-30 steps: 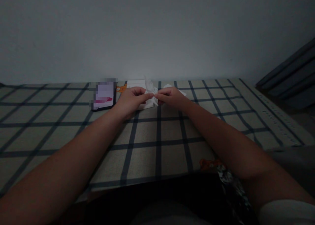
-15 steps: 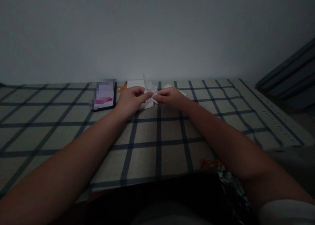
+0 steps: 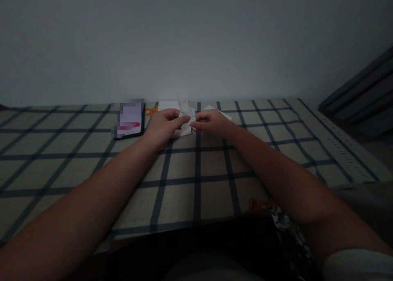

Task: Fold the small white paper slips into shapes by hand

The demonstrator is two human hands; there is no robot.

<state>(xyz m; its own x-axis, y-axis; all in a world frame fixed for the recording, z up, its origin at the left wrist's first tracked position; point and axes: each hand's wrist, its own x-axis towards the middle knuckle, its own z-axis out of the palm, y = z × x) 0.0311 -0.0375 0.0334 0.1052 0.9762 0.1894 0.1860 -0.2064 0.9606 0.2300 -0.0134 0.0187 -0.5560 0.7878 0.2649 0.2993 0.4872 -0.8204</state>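
A crumpled piece of thin white paper point(image 3: 186, 108), tissue-like, stands up between my two hands. My left hand point(image 3: 164, 124) is closed in a pinch, thumb and fingers on the paper's left side. From the right, my right hand point(image 3: 215, 122) pinches the same piece at its lower edge, with the fingertips of both hands nearly meeting. Under and behind my left hand lies flat white paper point(image 3: 167, 104) on the cloth. Another white sheet point(image 3: 227, 114) pokes out behind my right hand, mostly hidden by it.
A phone point(image 3: 130, 119) with a lit screen lies left of my left hand. The checked tablecloth point(image 3: 181, 191) covers the table up to a grey wall point(image 3: 196, 39). A dark, shiny crinkled thing point(image 3: 290, 236) is near my right forearm. Dark folded fabric point(image 3: 365, 92) hangs at right.
My right fingertips have shifted slightly on the crumpled paper. Its upper part leans a bit further left and looks more spread. My left hand stays almost still.
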